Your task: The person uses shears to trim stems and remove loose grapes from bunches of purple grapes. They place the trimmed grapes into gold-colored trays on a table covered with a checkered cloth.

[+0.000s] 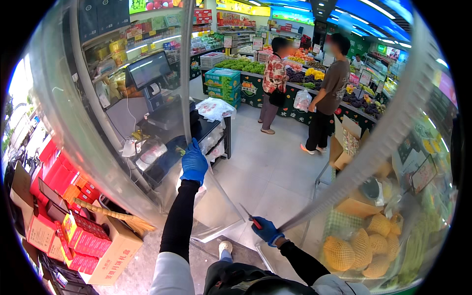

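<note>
My left hand [194, 164], in a blue glove, is raised and closed on the edge of a clear plastic curtain [186, 73]. The lower part of that curtain hangs slantwise below the hand. A small green bit shows by its fingertips; I cannot make out what it is. Lower and to the right, my right hand [267, 231], gloved in blue too, grips the red handle of a small knife [256, 223]. The blade points up and to the left. Against my right wrist lies the edge of another clear curtain panel [339, 187], which slopes up to the right.
Left of the doorway stand a cardboard box [115, 253] of red packages and a straw broom [113, 212]. A counter with a scale [152, 83] and white plastic bags [215, 109] lies beyond. Two people stand by fruit displays. Net-wrapped yellow fruit [361, 249] sits at right.
</note>
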Demonstrator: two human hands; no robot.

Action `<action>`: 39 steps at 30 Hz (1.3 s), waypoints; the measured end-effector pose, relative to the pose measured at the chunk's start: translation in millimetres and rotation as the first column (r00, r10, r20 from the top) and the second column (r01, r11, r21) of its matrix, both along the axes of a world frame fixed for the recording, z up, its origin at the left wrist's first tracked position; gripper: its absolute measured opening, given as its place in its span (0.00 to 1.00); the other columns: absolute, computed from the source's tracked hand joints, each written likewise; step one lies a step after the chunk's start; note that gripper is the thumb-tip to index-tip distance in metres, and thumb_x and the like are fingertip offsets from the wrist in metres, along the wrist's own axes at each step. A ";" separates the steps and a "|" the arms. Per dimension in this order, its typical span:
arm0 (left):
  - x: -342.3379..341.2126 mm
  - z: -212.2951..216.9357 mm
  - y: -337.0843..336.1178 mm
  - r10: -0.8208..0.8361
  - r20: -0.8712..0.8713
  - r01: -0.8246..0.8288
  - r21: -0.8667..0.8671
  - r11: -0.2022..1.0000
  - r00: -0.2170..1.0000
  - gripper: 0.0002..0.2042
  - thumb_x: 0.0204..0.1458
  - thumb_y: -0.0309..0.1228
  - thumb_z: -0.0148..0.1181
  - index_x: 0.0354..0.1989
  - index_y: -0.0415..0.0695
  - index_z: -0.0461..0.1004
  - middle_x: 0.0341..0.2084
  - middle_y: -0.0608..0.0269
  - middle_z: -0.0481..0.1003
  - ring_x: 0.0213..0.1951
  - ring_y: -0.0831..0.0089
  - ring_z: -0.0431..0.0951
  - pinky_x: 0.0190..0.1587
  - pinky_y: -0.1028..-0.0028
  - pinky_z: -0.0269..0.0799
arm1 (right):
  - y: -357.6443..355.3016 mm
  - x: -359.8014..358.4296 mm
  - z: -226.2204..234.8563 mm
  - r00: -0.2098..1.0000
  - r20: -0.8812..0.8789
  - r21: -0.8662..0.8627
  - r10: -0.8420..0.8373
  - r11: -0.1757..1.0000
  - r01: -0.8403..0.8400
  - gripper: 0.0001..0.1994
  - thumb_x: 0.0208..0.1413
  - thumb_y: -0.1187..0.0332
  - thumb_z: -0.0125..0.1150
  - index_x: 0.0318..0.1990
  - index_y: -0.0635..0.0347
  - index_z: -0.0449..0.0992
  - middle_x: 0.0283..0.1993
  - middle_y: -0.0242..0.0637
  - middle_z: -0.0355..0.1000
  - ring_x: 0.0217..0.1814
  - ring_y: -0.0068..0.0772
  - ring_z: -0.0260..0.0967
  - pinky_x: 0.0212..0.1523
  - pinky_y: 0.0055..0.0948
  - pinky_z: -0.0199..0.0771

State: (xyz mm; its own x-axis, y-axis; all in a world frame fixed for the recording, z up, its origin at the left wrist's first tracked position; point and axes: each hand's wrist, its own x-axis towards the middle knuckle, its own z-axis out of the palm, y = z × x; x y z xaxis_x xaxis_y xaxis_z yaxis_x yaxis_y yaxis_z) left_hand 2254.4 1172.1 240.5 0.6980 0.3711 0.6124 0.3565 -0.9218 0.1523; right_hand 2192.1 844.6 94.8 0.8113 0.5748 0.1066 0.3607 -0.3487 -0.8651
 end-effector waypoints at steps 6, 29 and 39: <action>99.0 56.3 113.0 -0.115 -0.292 -0.104 -0.639 0.762 0.950 0.38 0.46 0.43 0.54 0.60 0.30 0.48 0.49 0.39 0.66 0.48 0.51 0.71 0.46 0.59 0.68 | -58.5 87.2 -56.7 0.930 0.033 -0.308 -0.367 0.881 0.358 0.16 0.47 0.64 0.56 0.45 0.59 0.71 0.40 0.48 0.72 0.43 0.49 0.70 0.43 0.37 0.70; 584.3 188.8 333.7 0.176 0.362 0.295 -0.901 0.318 0.915 0.45 0.44 0.30 0.53 0.64 0.50 0.24 0.23 0.56 0.67 0.21 0.68 0.69 0.20 0.67 0.68 | -240.5 195.7 -277.7 0.668 -0.325 -0.919 -0.669 0.390 -0.057 0.21 0.52 0.55 0.50 0.49 0.57 0.69 0.48 0.39 0.69 0.52 0.28 0.64 0.53 0.30 0.61; 734.9 176.6 407.6 0.434 -0.112 -0.445 -0.325 0.834 0.894 0.31 0.48 0.49 0.50 0.60 0.52 0.53 0.35 0.64 0.68 0.40 0.70 0.68 0.54 0.45 0.53 | -212.6 502.9 -267.2 0.620 -0.296 -0.643 -0.726 0.632 0.433 0.12 0.47 0.70 0.49 0.40 0.59 0.70 0.31 0.34 0.70 0.32 0.33 0.68 0.33 0.31 0.69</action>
